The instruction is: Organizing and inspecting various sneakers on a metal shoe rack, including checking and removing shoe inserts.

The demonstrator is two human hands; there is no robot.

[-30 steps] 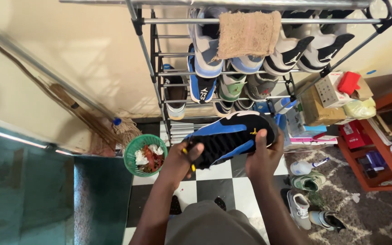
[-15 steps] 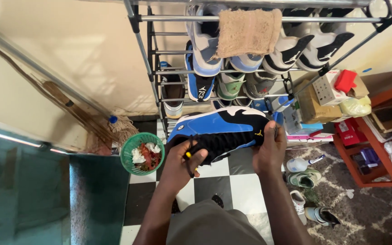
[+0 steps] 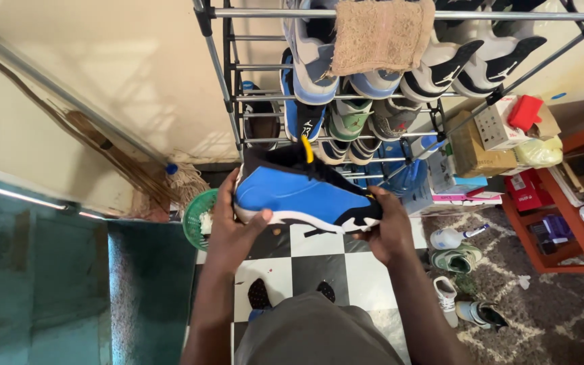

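Observation:
I hold a blue, black and white high-top sneaker (image 3: 299, 196) on its side in front of me, its blue side panel facing up and a yellow pull tab at its collar. My left hand (image 3: 230, 226) grips the heel end from below. My right hand (image 3: 385, 230) holds the toe end. Just behind the sneaker stands a metal shoe rack (image 3: 228, 81) filled with several sneakers, and a tan cloth (image 3: 380, 34) hangs over its top bar.
A green basket (image 3: 194, 223) of scraps sits left of the sneaker, by a mop (image 3: 136, 172) leaning on the wall. Boxes (image 3: 481, 149), an orange shelf (image 3: 549, 223), a spray bottle (image 3: 451, 238) and loose shoes (image 3: 471, 307) crowd the right. Checkered floor (image 3: 312, 270) lies below.
The sneaker has been turned over: its black laced front faced up before, now the blue side panel does. My left hand moved from the laces to the heel.

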